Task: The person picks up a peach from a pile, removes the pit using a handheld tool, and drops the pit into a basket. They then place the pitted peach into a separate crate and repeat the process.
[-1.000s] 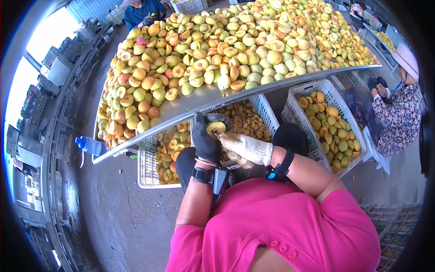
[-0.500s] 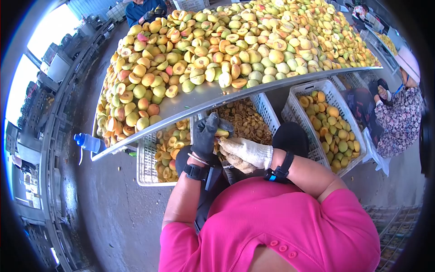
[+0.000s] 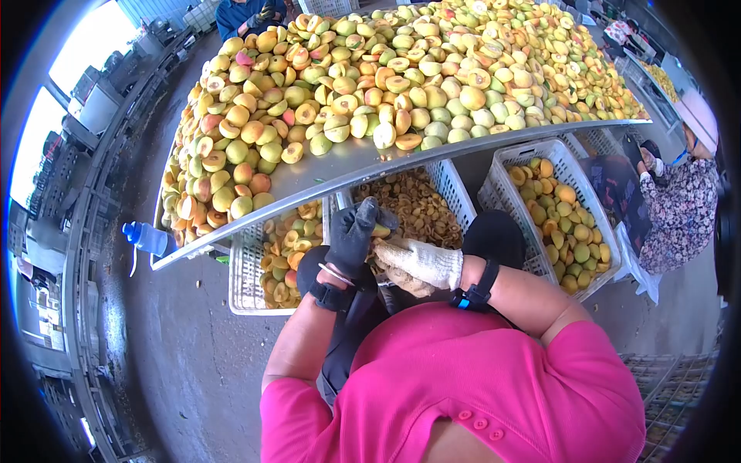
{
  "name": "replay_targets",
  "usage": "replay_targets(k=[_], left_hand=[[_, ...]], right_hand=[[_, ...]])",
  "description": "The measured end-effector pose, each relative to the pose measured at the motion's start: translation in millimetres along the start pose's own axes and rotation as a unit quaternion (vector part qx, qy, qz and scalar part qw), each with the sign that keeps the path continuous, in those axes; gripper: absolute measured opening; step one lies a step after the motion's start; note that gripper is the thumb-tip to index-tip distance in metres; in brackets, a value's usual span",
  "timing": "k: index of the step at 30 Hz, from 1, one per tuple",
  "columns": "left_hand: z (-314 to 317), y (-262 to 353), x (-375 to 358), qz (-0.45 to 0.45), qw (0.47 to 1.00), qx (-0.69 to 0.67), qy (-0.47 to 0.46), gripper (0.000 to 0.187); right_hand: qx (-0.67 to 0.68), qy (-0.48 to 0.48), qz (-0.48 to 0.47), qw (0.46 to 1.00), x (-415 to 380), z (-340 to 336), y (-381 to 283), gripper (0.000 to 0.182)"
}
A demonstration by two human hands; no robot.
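Note:
My left hand [image 3: 356, 238], in a dark grey glove, is closed on a small yellow-green piece of fruit [image 3: 380, 231]. Against its right side is my right hand [image 3: 417, 266], in a cream knitted glove, with its fingers curled; whatever it holds is hidden. Both hands are over my lap, just below the edge of a metal table [image 3: 332, 166]. Halved and whole yellow-green fruits [image 3: 386, 85] are heaped on that table. Beyond my hands, a crate [image 3: 455, 189] holds brown, cut fruit pieces [image 3: 421, 208].
A white crate [image 3: 251, 297] of fruit halves stands at the left, another crate [image 3: 567, 150] of fruit at the right. A blue-capped bottle [image 3: 150, 239] is at the table's left corner. One co-worker [image 3: 679, 201] sits at the right; another [image 3: 243, 17] is behind the table.
My left forearm and elbow have shifted slightly left and outward. The hands stay together, with the fruit piece still at my left fingers. The camera view has moved slightly.

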State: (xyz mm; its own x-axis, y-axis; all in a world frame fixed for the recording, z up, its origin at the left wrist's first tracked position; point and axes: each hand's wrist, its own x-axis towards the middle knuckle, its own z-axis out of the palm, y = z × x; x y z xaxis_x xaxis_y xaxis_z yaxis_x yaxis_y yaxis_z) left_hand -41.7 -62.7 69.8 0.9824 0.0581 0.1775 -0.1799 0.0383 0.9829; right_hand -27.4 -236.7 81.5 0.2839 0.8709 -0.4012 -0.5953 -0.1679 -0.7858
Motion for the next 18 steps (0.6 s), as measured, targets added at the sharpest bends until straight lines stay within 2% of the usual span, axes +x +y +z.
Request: replay_targets(k=[1, 3, 4, 7, 10, 13, 16, 18], left_hand=[[1, 1, 0, -0.022, 0.995, -0.100, 0.022, 0.039], [6, 5, -2, -0.066, 0.951, -0.295, 0.067, 0.036], [11, 9, -1, -0.067, 0.939, -0.331, 0.069, 0.044], [10, 8, -3, -0.067, 0.944, -0.310, 0.087, 0.044], [-2, 7, -10, -0.031, 0.994, -0.104, -0.022, 0.039], [-7, 3, -8, -0.042, 0.993, -0.104, -0.047, 0.043], [0, 7, -13, -0.083, 0.958, -0.274, -0.020, 0.042], [6, 3, -12, -0.106, 0.908, -0.405, -0.012, 0.043]], right_hand=[[0.031, -0.016, 0.007, 0.999, 0, 0, 0, 0.039], [0.093, -0.050, 0.022, 0.994, 1, 5, -2, 0.038], [0.105, -0.043, 0.019, 0.993, 2, 9, -3, 0.039], [0.111, -0.056, 0.025, 0.992, 3, 4, -2, 0.038], [0.039, -0.025, 0.055, 0.997, 1, -1, -1, 0.037], [0.112, -0.057, 0.051, 0.991, 0, 3, 3, 0.035], [0.196, -0.097, 0.048, 0.975, -1, 7, 2, 0.035], [0.234, -0.136, 0.045, 0.962, 3, 5, 7, 0.036]])
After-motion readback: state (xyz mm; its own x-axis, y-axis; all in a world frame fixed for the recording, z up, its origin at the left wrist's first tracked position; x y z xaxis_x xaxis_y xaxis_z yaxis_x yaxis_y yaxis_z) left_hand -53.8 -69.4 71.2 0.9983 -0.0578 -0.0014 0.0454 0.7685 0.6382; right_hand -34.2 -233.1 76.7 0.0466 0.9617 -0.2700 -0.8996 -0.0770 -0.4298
